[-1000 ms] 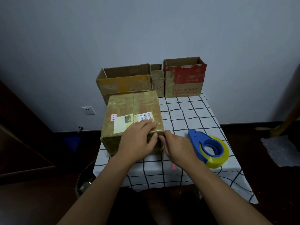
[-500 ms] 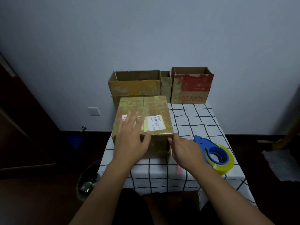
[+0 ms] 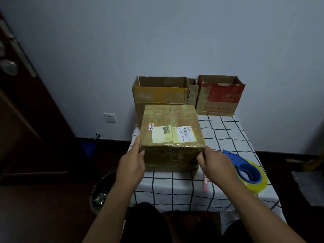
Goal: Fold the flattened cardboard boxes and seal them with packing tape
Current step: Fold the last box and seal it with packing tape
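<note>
A taped box [image 3: 172, 135] is held at both sides on the checked tablecloth [image 3: 228, 135].
Its glossy, crinkled near corners are grasped by the left hand [image 3: 131, 163] and right hand [image 3: 216, 163]; a blue tape dispenser [image 3: 249, 171] lies just beside.

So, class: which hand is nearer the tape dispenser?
Right. The right hand grips the box's near right corner, just beside the tape dispenser; the left hand holds the far side.
</note>
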### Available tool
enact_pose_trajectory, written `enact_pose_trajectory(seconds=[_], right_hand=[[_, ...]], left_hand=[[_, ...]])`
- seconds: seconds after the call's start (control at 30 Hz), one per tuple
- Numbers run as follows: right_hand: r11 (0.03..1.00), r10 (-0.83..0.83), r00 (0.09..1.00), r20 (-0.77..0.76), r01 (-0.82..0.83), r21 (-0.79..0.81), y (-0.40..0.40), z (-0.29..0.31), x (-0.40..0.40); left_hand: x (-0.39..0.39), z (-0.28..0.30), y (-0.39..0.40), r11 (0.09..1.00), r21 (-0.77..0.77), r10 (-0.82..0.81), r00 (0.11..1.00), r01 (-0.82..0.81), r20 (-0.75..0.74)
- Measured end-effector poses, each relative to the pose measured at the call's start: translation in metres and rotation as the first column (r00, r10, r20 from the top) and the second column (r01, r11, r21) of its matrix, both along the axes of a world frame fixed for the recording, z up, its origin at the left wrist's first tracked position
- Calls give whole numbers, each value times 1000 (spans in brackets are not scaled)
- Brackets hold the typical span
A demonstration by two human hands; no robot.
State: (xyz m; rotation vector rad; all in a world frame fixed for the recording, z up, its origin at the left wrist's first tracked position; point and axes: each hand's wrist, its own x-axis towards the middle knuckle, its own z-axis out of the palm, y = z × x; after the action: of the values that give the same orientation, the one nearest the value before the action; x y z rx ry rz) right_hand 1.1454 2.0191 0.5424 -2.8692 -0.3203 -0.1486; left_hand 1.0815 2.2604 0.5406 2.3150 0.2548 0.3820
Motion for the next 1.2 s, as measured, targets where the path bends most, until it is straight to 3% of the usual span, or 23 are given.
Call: enact_pose_trajectory(seconds=[0.2,0.27,0.37,0.43,0.5,0.57,0.73,0.8,0.87,1.03,1.13,1.2], right_hand=[[998,-22,998,-59,25,50,1,6,0],[994,19,989,-146,-3,107,-6,9,4],[864,84,931,-355,110,492,-21,25,10],[732,24,927,-375,239,638,-18,35,15],[692,-10,920,-392,289,661,-6,42,20],[729,43,900,-433,268,629,7,47,22],[756,48,954,-295,159,636,12,55,13],[651,65,966,-250,148,744,5,60,9],[486,170,947,-274,161,859,-1,66,3],[241,347,895,-279,203,949,-14,77,-1],[79,376,883,-281,271,959,-27,73,1],[57,350,890,-293,292,955,-32,73,1]], left_hand=[[-1,1,4,1000,4,-5,1000,5,20],[-1,2,5,996,-90,-14,999,18,44],[-1,7,10,950,-306,-52,998,59,29],[8,11,13,925,-381,-15,1000,7,-18],[21,20,15,903,-422,39,993,-85,-115],[31,29,12,889,-445,25,983,-106,-183],[31,48,5,920,-383,48,993,-87,-109],[27,54,7,903,-427,24,999,-42,-47],[20,57,10,861,-508,-28,1000,28,8],[10,64,13,808,-549,-202,976,213,81],[7,69,11,658,-733,-147,984,172,100],[6,70,7,577,-808,-87,992,121,87]])
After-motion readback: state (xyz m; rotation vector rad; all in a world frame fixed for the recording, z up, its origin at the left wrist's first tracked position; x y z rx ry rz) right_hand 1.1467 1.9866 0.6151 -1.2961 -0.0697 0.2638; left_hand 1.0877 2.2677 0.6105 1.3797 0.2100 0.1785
